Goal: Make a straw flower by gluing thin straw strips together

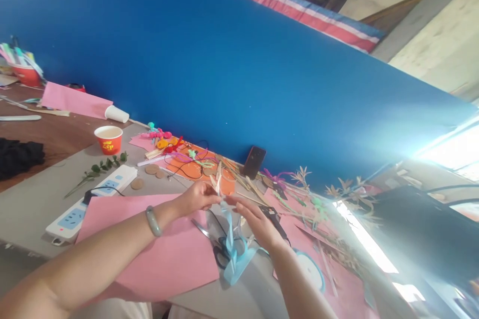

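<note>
My left hand (197, 196), with a jade bangle on the wrist, pinches the upper end of a light blue ribbon (235, 255) together with a pale straw-coloured strip (218, 181). My right hand (256, 221) meets it from the right, its fingers closed on the same ribbon. The ribbon hangs down in loops over black-handled scissors (213, 242) lying on the grey table (30, 204). A pink paper sheet (168, 254) lies under my left forearm.
A white power strip (92, 198) with a black plug, a green sprig (98, 168), a red paper cup (108, 139), an orange sheet with colourful craft bits (187, 165), a black phone (254, 161) leaning on the blue wall, dried grass stems (337, 194), more pink paper at right.
</note>
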`<state>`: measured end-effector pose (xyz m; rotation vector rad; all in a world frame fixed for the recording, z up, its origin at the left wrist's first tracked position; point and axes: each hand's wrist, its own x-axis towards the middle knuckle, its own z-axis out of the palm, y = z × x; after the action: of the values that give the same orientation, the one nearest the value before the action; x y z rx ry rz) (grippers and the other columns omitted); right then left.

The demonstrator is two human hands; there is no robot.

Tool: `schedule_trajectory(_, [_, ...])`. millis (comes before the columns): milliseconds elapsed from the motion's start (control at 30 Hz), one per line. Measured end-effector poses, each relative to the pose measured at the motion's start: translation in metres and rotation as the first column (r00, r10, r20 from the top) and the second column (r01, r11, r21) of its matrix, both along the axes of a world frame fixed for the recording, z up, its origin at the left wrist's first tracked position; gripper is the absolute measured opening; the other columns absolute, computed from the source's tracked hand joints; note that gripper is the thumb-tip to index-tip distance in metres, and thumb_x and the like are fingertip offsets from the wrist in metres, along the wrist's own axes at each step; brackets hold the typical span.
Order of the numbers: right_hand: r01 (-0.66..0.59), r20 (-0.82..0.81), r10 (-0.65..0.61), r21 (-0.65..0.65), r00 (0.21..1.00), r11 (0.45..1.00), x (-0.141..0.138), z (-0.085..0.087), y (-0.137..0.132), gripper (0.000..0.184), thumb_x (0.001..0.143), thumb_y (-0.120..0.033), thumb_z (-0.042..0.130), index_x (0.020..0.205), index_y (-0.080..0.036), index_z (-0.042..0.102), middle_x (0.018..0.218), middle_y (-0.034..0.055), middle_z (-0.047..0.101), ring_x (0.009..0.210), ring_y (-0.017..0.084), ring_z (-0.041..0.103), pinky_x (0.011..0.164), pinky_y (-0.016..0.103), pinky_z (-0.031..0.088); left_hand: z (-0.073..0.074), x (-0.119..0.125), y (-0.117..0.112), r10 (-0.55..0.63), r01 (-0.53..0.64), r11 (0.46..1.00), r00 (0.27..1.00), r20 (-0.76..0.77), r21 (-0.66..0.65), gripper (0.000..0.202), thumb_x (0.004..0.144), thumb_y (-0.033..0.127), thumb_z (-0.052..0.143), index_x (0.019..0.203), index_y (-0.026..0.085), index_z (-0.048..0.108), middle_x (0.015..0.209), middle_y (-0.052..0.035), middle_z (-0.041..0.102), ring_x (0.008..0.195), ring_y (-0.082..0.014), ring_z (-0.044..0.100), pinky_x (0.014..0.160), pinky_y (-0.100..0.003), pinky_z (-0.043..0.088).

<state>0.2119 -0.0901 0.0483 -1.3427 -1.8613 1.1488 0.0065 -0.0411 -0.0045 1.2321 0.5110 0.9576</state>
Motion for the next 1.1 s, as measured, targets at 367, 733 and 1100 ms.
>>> schedule_trajectory(367, [0.037,-0.183,-0.070,-0.177,0.981,0.983,-0.015,-0.027,0.014,0.027,0.075,-0.042,0.068,0.066,-0.017,0.061,0.058,-0.0022,0.058,0.056,0.011,0.049,0.058,0.025,0.036,-0.003,0.006,-0.005,0.131,-0.112,0.987,0.975,-0.181,0.112,0.017,0.074,0.026,0.067,0.077,0.013,0.057,0.060,0.0021,0.056,0.039,-0.0043,0.040,0.040,-0.019,0.029])
schedule_trajectory(733, [0.181,-0.146,-0.179,0.001,0.973,0.983,-0.021,-0.032,0.009,0.023,0.075,-0.039,0.065,0.067,-0.017,0.061,0.056,-0.0047,0.051,0.051,0.009,0.040,0.048,0.023,0.029,-0.006,0.011,-0.012,0.326,-0.268,0.940,0.887,-0.326,0.210,0.014,0.074,0.025,0.064,0.070,0.015,0.056,0.050,0.0037,0.052,0.039,-0.0082,0.046,0.040,-0.020,0.034])
schedule_trajectory(1100, [0.205,-0.020,-0.206,0.232,0.978,0.951,-0.029,-0.023,-0.002,0.019,0.079,-0.031,0.060,0.068,-0.016,0.065,0.064,0.0024,0.065,0.061,0.015,0.057,0.055,0.024,0.042,-0.002,0.011,-0.015,0.277,-0.269,0.961,0.933,-0.229,0.068,0.025,0.070,0.035,0.071,0.071,0.015,0.056,0.040,0.0064,0.049,0.033,-0.0078,0.044,0.036,-0.018,0.031])
